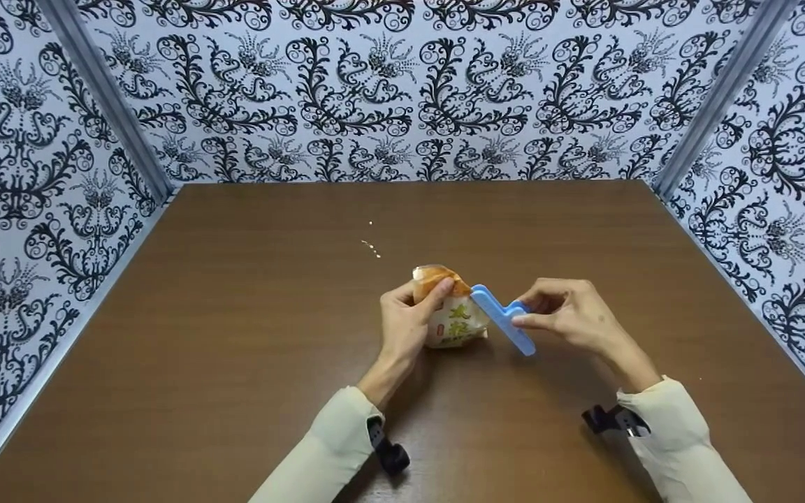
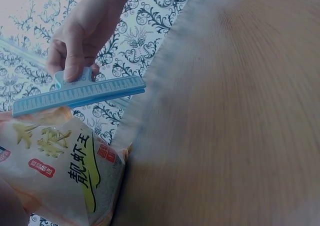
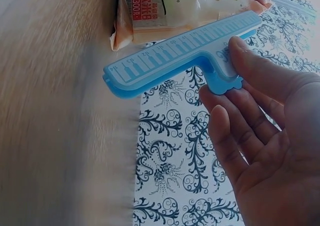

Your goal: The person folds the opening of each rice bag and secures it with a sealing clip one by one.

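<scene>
A printed plastic food bag (image 1: pixel 457 323) with an orange top stands on the table, its top folded over. My left hand (image 1: pixel 406 325) grips the bag near that top, thumb across the front. In my right hand (image 1: pixel 574 314) is a blue bag clip (image 1: pixel 502 318), its handle pinched between thumb and fingers. The clip's long bar lies slanted at the bag's upper right edge; in the left wrist view the bar (image 2: pixel 80 93) runs along the top of the bag (image 2: pixel 60 161). Whether the clip grips the bag cannot be told.
The brown wooden table (image 1: pixel 256 300) spreads around the hands. A few small white crumbs (image 1: pixel 372 247) lie beyond the bag to the left. Patterned walls (image 1: pixel 388 91) with grey metal posts (image 1: pixel 105 98) close off the back and sides.
</scene>
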Demonstrator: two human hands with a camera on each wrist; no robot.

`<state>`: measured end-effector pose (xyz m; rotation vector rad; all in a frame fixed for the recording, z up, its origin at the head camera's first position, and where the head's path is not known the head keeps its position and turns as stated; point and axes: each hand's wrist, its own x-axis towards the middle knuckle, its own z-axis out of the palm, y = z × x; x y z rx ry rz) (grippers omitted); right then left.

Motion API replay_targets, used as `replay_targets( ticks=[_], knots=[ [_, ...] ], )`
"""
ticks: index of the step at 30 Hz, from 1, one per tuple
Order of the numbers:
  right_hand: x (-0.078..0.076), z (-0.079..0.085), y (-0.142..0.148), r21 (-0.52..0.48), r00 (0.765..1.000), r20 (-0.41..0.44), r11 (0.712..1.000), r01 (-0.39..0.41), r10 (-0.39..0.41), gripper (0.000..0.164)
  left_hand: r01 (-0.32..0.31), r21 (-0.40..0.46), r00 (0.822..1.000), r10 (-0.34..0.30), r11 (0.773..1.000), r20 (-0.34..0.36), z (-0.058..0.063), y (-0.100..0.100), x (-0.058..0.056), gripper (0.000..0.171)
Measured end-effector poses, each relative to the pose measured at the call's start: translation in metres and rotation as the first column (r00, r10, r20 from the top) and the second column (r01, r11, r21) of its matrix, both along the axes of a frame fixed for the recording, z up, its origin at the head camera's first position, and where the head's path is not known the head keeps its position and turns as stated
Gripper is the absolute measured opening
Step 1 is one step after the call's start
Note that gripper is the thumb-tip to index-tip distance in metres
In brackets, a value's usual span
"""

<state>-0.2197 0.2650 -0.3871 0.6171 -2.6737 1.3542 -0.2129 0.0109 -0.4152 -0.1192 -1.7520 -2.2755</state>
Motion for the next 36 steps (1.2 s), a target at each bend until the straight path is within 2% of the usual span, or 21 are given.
replay_targets(
  ticks=[17,36],
  knots=[
    [-0.0015,0.0001,-0.0023,-0.021,1.000,-0.016,1.000,-0.013,0.013,0.015,0.017,0.022,1.000,-0.018,1.000,0.020,-0.0001,-0.0003,0.0001,0.019],
    [-0.0032,0.0021,-0.0048,-0.023,1.000,-0.027,1.000,-0.012,0.011,0.016,0.009,0.043,1.000,-0.008,0.999,-0.013,-0.0010,0.0007,-0.0005,0.017]
  ],
)
